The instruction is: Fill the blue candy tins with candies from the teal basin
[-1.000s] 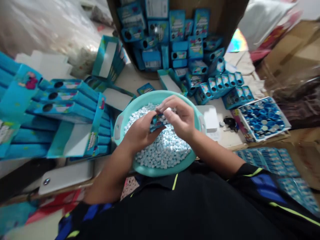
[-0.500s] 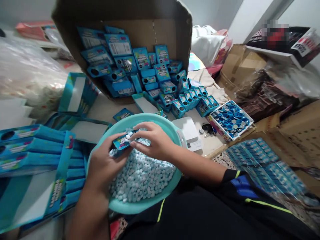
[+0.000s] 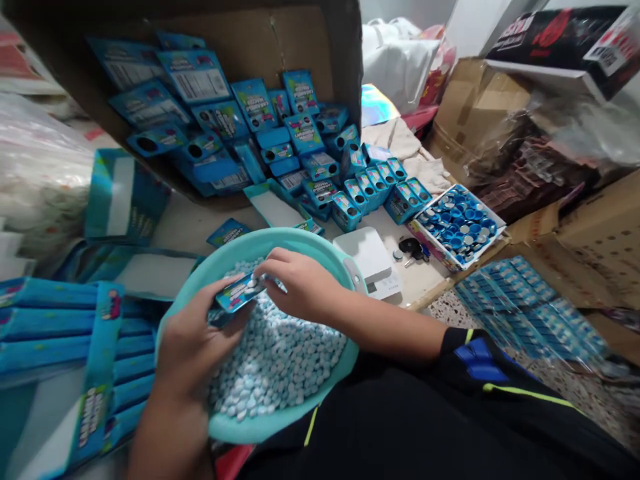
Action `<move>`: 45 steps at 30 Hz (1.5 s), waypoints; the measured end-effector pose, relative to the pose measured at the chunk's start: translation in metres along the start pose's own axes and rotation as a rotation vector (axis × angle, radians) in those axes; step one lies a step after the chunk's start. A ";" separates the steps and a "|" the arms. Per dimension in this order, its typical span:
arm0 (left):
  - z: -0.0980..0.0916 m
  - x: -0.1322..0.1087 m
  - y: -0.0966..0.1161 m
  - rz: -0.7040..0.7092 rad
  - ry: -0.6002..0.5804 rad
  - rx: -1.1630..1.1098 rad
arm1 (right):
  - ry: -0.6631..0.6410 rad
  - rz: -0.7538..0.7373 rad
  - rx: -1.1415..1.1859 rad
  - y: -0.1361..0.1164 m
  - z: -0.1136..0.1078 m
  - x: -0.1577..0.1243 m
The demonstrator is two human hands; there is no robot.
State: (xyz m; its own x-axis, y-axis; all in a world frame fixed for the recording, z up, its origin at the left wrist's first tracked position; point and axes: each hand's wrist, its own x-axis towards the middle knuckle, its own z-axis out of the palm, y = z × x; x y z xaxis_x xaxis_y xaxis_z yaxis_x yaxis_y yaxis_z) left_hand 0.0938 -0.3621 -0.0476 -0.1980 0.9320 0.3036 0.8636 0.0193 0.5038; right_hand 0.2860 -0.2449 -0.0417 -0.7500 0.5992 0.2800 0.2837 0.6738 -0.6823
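My left hand (image 3: 200,327) is closed around a small blue candy box (image 3: 235,295), tilted over a turquoise basin (image 3: 240,430). Pale blue and white candies (image 3: 285,360) fill the basin. At the box's right end, my right hand (image 3: 295,283) has its fingers bent and pinched together. A few white candies show by those fingertips, but whether they are gripped or only touched is hidden.
Behind the basin, a large cardboard box (image 3: 345,60) on its side holds many blue candy boxes (image 3: 305,133). A white scale (image 3: 367,257), keys (image 3: 413,250) and a tray of blue caps (image 3: 460,227) lie to the right. Blue display cartons (image 3: 100,360) stand left.
The candies that lay on top of the small box are now mostly by its right end. My right fingers have curled closer together there. The whole view has shifted slightly.
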 end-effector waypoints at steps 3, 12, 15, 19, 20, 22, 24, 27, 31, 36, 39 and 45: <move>0.002 0.000 0.006 0.023 -0.032 -0.014 | -0.014 0.055 -0.004 0.000 -0.002 -0.003; 0.007 -0.004 0.006 0.051 -0.025 -0.117 | 0.174 0.030 0.243 0.011 0.006 -0.008; 0.008 -0.004 0.006 0.070 -0.020 -0.163 | 0.188 -0.002 0.259 0.008 0.004 -0.010; 0.010 -0.005 0.006 0.081 -0.014 -0.191 | 0.188 -0.030 0.236 0.004 0.000 -0.011; 0.011 -0.005 0.006 0.090 -0.008 -0.190 | 0.180 -0.030 0.223 0.003 0.000 -0.011; 0.012 -0.006 0.007 0.116 -0.004 -0.189 | 0.159 -0.035 0.191 0.003 0.001 -0.013; 0.014 -0.007 0.008 0.153 -0.007 -0.198 | 0.148 -0.042 0.172 0.003 0.003 -0.015; 0.016 -0.009 0.010 0.207 -0.012 -0.204 | 0.176 -0.039 0.189 0.005 0.005 -0.018; 0.017 -0.013 0.011 0.196 0.009 -0.171 | 0.251 -0.019 0.191 0.007 0.004 -0.020; 0.014 -0.016 0.011 0.207 0.024 -0.143 | 0.251 -0.038 0.161 0.006 0.004 -0.020; 0.013 -0.015 0.011 0.235 0.033 -0.149 | 0.243 -0.045 0.124 0.007 0.004 -0.018; 0.008 -0.013 0.011 0.208 0.008 -0.158 | 0.207 -0.049 0.145 0.007 0.004 -0.014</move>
State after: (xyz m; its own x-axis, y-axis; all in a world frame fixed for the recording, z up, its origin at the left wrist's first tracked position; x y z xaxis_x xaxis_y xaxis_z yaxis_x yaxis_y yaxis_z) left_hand 0.1096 -0.3717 -0.0522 -0.0279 0.9074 0.4194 0.8031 -0.2294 0.5498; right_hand 0.2963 -0.2505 -0.0537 -0.6180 0.6532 0.4376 0.1499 0.6443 -0.7500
